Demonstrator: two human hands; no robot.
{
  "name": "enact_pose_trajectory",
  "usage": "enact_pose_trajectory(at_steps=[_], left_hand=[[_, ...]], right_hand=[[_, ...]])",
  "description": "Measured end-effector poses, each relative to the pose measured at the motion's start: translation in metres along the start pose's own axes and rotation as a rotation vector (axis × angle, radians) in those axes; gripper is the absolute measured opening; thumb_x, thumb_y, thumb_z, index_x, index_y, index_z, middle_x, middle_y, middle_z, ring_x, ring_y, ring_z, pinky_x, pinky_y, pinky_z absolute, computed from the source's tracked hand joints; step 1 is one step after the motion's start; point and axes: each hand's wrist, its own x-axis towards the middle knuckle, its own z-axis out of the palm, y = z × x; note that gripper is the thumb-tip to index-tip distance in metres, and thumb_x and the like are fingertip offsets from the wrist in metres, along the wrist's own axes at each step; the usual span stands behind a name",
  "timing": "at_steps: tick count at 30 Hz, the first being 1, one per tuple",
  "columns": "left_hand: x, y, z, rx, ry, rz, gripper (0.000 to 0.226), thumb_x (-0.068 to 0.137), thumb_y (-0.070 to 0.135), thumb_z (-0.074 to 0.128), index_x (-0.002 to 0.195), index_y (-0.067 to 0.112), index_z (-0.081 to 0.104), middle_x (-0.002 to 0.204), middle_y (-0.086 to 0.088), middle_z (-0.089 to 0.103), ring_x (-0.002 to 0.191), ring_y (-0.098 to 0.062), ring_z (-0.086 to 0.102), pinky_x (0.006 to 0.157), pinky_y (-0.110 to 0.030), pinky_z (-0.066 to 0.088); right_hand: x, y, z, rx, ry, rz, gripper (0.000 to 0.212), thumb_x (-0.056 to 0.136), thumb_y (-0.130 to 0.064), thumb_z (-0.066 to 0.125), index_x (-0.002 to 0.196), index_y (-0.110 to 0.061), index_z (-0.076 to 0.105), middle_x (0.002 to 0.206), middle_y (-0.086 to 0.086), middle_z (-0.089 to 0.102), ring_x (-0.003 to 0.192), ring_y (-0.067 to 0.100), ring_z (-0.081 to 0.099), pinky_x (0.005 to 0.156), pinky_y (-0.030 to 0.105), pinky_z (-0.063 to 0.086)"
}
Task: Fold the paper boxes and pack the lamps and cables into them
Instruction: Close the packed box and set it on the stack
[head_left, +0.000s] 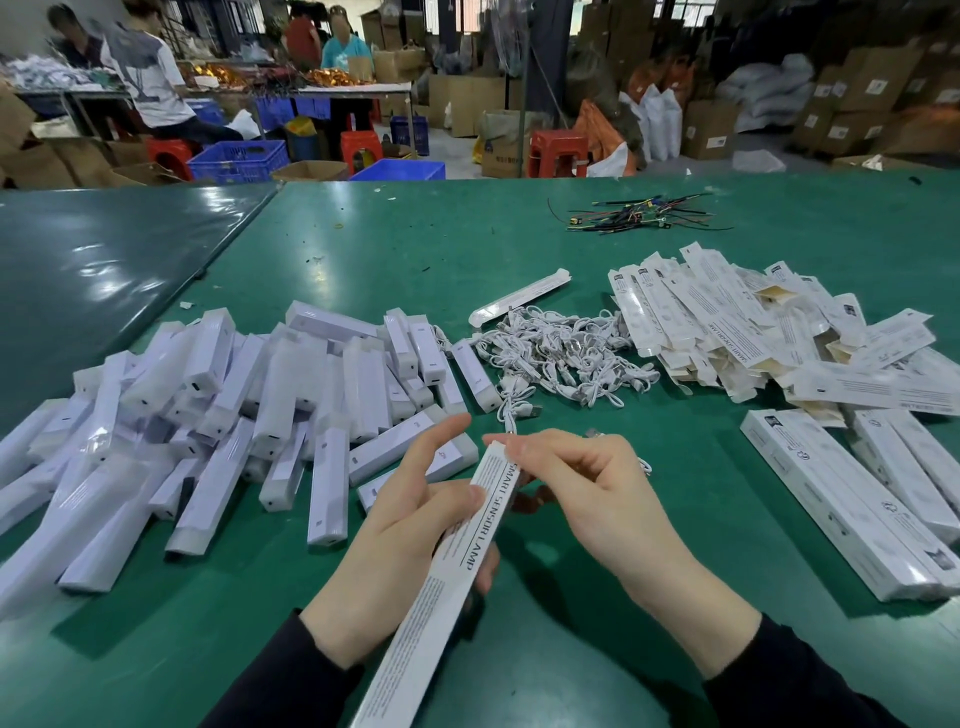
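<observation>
A long white paper box (457, 561) marked "SMART SENSOR LAMP" is held above the green bench (571, 649), gripped along its middle by the left hand (410, 525), while its far end is pinched by the curled fingers (524, 449) of the right hand (587, 499). The end flap appears to be being closed. Wrapped lamps (234, 415), cables (561, 353) and flat boxes (753, 332) are heaped beyond. Next, setting the box among the finished boxes (857, 499) seems called for.
</observation>
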Motion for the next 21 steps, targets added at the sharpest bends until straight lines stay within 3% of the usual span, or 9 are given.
enact_pose_trajectory(at_steps=[4, 7, 9, 12, 14, 17, 19, 21], left_hand=[[0.001, 0.005, -0.004, -0.075, 0.012, -0.069, 0.060, 0.078, 0.019, 0.053, 0.137, 0.030, 0.043, 0.054, -0.020, 0.056, 0.039, -0.025, 0.051, 0.037, -0.026, 0.043], [0.006, 0.011, -0.012, -0.175, -0.099, -0.161, 0.058, 0.081, 0.018, 0.052, 0.139, 0.022, 0.044, 0.053, -0.012, 0.060, 0.036, -0.020, 0.053, 0.032, -0.020, 0.040], [0.008, 0.014, -0.016, -0.306, -0.166, -0.225, 0.055, 0.083, 0.018, 0.051, 0.138, 0.014, 0.048, 0.052, -0.016, 0.059, 0.032, -0.019, 0.052, 0.028, -0.018, 0.038], [0.005, 0.011, -0.017, -0.468, -0.101, -0.227, 0.063, 0.071, 0.035, 0.069, 0.119, -0.005, 0.062, 0.064, -0.026, 0.062, 0.031, -0.019, 0.051, 0.027, -0.018, 0.036], [0.004, 0.004, -0.018, -0.353, 0.062, -0.114, 0.049, 0.075, 0.043, 0.059, 0.099, 0.003, 0.073, 0.075, -0.027, 0.068, 0.037, -0.019, 0.050, 0.032, -0.017, 0.032], [0.005, 0.004, -0.021, -0.131, 0.308, 0.047, 0.025, 0.074, 0.021, 0.054, 0.093, 0.014, 0.069, 0.080, -0.010, 0.071, 0.051, -0.016, 0.054, 0.038, -0.021, 0.035], [0.007, 0.005, -0.022, -0.121, 0.352, 0.169, 0.033, 0.067, 0.012, 0.056, 0.096, 0.021, 0.069, 0.095, 0.000, 0.073, 0.077, -0.012, 0.066, 0.054, -0.023, 0.052], [0.006, 0.010, -0.019, -0.191, 0.332, 0.242, 0.034, 0.075, 0.011, 0.066, 0.108, 0.018, 0.067, 0.108, -0.004, 0.073, 0.098, -0.015, 0.069, 0.077, -0.031, 0.058]], right_hand=[[-0.002, 0.006, 0.002, -0.136, -0.015, -0.107, 0.015, 0.090, -0.015, 0.067, 0.100, -0.014, 0.079, 0.097, -0.005, 0.074, 0.085, 0.006, 0.067, 0.077, 0.023, 0.049], [0.000, 0.004, -0.001, -0.096, -0.142, -0.060, 0.031, 0.080, -0.020, 0.066, 0.110, -0.015, 0.073, 0.103, -0.001, 0.073, 0.094, 0.017, 0.067, 0.086, 0.042, 0.055], [0.000, 0.003, -0.001, -0.056, -0.224, -0.060, 0.041, 0.076, -0.014, 0.070, 0.117, -0.018, 0.067, 0.107, 0.003, 0.071, 0.097, 0.018, 0.066, 0.087, 0.042, 0.054], [0.002, 0.002, 0.001, 0.080, -0.236, -0.004, 0.036, 0.076, -0.011, 0.080, 0.110, -0.012, 0.072, 0.097, 0.006, 0.074, 0.085, 0.013, 0.066, 0.078, 0.026, 0.057], [0.005, 0.004, 0.000, 0.216, -0.145, 0.102, 0.030, 0.072, -0.020, 0.077, 0.099, -0.009, 0.076, 0.088, 0.005, 0.075, 0.075, 0.011, 0.064, 0.067, 0.018, 0.053], [0.010, 0.009, 0.000, 0.423, 0.022, 0.382, 0.030, 0.066, -0.029, 0.075, 0.085, -0.006, 0.077, 0.073, 0.005, 0.071, 0.062, 0.011, 0.060, 0.054, 0.015, 0.051], [0.008, 0.013, 0.002, 0.396, -0.003, 0.469, 0.032, 0.065, -0.034, 0.076, 0.079, -0.005, 0.076, 0.071, 0.008, 0.068, 0.056, 0.011, 0.060, 0.051, 0.015, 0.051], [0.005, 0.016, 0.009, 0.309, -0.120, 0.446, 0.030, 0.070, -0.041, 0.074, 0.072, -0.011, 0.076, 0.070, 0.007, 0.068, 0.055, 0.012, 0.062, 0.051, 0.017, 0.051]])
